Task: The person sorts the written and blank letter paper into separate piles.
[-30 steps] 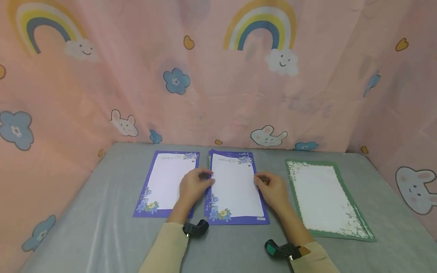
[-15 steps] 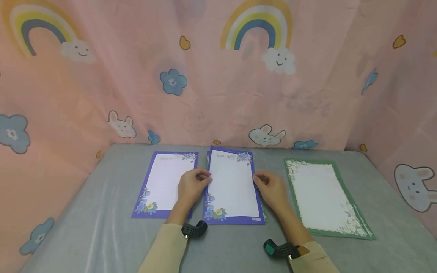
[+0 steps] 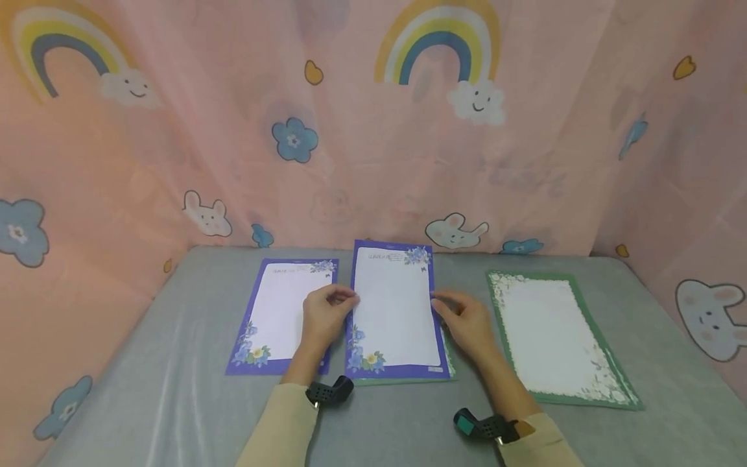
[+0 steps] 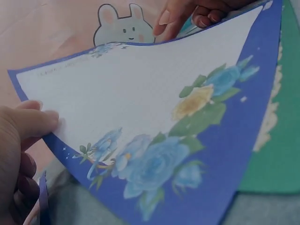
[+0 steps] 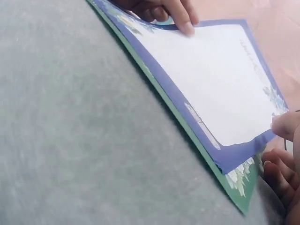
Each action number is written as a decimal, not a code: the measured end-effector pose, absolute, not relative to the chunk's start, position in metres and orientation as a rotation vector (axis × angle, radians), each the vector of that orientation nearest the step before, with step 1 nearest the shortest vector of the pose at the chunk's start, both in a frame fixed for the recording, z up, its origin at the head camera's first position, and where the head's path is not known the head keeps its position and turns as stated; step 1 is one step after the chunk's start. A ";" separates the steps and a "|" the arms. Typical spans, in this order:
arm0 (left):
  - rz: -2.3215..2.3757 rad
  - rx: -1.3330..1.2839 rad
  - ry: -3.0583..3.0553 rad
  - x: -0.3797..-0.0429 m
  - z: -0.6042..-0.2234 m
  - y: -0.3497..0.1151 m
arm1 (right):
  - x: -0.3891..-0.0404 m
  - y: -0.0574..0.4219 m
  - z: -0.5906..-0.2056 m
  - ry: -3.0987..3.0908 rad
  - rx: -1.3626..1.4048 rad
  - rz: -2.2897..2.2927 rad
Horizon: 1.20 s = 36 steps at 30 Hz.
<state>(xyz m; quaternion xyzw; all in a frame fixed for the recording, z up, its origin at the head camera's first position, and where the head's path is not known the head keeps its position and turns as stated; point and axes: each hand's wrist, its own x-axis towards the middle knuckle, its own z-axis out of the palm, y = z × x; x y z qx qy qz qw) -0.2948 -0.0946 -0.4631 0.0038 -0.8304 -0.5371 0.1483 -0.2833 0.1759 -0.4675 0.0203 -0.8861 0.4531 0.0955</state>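
A purple-bordered sheet of paper with blue flowers in its corners is held up, slightly bowed, in the middle of the head view. My left hand pinches its left edge between thumb and fingers, and my right hand pinches the right edge. Beneath it lies a green-bordered sheet, mostly hidden; its green edge shows in both wrist views. Left of the held sheet, another purple-bordered sheet lies flat, partly covered by my left hand and forearm.
To the right lies a green-bordered sheet with white flowers, its lower right edge showing more than one layer. A grey cloth covers the table. Behind hangs a pink curtain with rainbows and rabbits.
The held purple sheet has risen off the middle pile and shifted slightly left, its far edge now higher. Purple edges once seen beneath it have given way to a green one.
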 end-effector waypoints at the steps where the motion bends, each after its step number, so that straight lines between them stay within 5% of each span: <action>1: -1.560 -0.002 -2.375 -0.295 -0.462 -0.095 | -0.283 0.176 -0.467 -2.627 0.062 1.351; 36: -1.406 -0.205 -2.585 -0.295 -0.469 -0.094 | -0.282 0.182 -0.466 -2.528 0.017 1.660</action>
